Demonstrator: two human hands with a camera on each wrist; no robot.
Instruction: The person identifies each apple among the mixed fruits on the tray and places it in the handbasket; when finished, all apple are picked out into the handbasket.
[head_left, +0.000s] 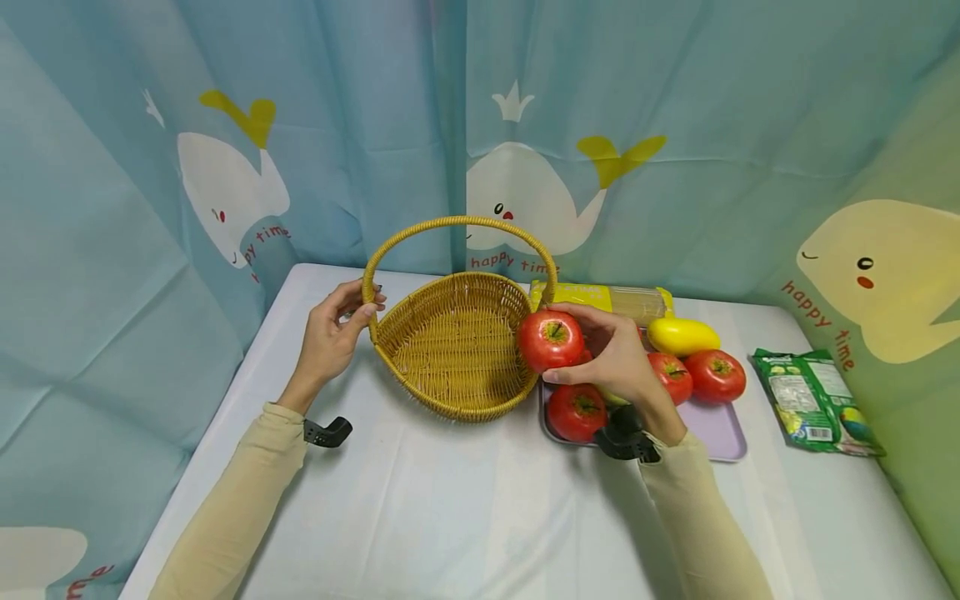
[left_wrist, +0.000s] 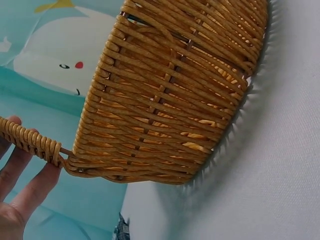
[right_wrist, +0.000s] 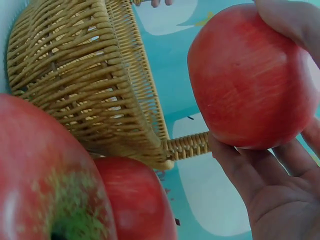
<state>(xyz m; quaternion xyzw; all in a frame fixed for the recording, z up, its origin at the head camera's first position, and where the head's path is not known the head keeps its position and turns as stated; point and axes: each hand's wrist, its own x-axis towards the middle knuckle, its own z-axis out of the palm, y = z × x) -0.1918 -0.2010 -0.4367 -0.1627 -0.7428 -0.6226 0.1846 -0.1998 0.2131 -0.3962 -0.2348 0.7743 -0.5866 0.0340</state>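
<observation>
A wicker basket [head_left: 457, 358] with a tall arched handle stands on the table, and nothing lies inside it. My left hand [head_left: 330, 333] grips the lower left end of the handle; in the left wrist view, the fingers [left_wrist: 37, 192] lie against the wound cane. Beside the basket's right rim, my right hand [head_left: 618, 354] holds a red apple [head_left: 551, 341] between thumb and fingers. The right wrist view shows this apple [right_wrist: 250, 80] raised next to the handle. Under the right hand, another red apple [head_left: 576, 413] sits on a lilac tray [head_left: 720, 429].
More red apples [head_left: 715, 376] and a yellow oval fruit [head_left: 683, 337] are at the tray's right side. Behind it lies a yellow-and-clear packet [head_left: 637, 302]. A green snack bag [head_left: 816, 402] rests at far right. A patterned curtain [head_left: 405, 125] hangs behind the table.
</observation>
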